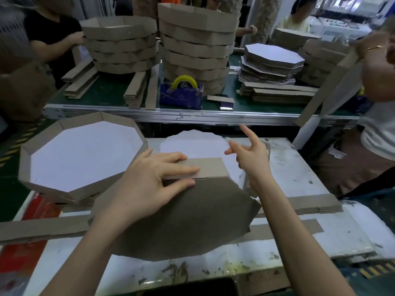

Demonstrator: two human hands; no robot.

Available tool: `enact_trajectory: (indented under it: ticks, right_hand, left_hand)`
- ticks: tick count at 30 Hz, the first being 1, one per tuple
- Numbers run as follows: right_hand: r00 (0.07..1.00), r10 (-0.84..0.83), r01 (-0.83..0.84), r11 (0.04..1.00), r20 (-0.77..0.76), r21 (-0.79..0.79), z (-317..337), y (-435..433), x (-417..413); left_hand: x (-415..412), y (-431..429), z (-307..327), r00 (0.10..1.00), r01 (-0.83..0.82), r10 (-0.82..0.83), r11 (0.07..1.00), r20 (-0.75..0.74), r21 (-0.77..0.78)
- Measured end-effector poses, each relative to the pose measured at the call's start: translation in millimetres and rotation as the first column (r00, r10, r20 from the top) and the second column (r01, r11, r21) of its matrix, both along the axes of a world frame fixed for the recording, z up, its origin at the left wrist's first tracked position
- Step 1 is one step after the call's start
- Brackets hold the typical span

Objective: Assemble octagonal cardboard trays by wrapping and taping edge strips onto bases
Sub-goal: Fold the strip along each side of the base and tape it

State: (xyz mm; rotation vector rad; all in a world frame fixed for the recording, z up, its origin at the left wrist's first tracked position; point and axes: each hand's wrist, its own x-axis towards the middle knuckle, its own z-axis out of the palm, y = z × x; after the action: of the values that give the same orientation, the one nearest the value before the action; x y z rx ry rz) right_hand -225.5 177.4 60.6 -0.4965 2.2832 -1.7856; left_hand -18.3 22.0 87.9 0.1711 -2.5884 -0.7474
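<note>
Squarely in front of the person, on the scuffed white table [299,167], lies an octagonal base [181,221] with its matt brown, fibrous side up. Its near corners overhang long, flat loose strips [310,205] of the same grey-brown board. Along the base's far edge sits a creased edge strip [205,167], scored across into short panels.

The left hand [149,180] rests on that strip and the base's edge, fingers straight and spread, pressing flat and curled round nothing. The right hand [250,154] hovers just beyond the strip's right end with its fingers splayed wide and the index finger raised. It grips nothing solid. A clear sliver near its fingertips may be tape, but the view is too soft to say.

Under the far side of the base, a white-faced sheet [192,142] with a ragged outline pokes out. To the left stands a finished tray [27,165], with a smooth white floor inside a low brown wall.

Beyond, on a green belt [106,92], are a blue tape dispenser [181,97] carrying a yellow roll, and tall stacks of trays [196,50].
</note>
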Motion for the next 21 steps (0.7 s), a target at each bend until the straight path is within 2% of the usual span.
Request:
enact_trajectory:
  ticks: [2,6,12,16,21]
  right_hand:
    - [0.998,0.066,-0.066,0.996,0.005,-0.055,22,-4,17]
    - [0.97,0.229,-0.215,0.965,0.077,-0.15,53,-10,49]
    - [0.917,0.382,-0.371,0.922,0.114,-0.107,68,-4,81]
    - [0.902,0.412,-0.406,0.911,0.133,-0.068,68,3,101]
    - [0.908,0.385,-0.382,0.923,0.168,-0.049,57,10,122]
  left_hand:
    - [1,0,-1,1.0,-0.01,0.01,1.0,-0.02,-0.015]
    - [1,-6,-6,0.998,0.021,-0.02,1.0,0.055,-0.018]
    - [5,-6,-10,0.999,0.038,-0.04,0.998,0.037,0.042]
    - [7,-6,-8,0.997,0.055,-0.059,0.996,0.055,0.072]
    - [11,-5,-6,0.995,0.103,-0.104,0.994,0.013,0.025]
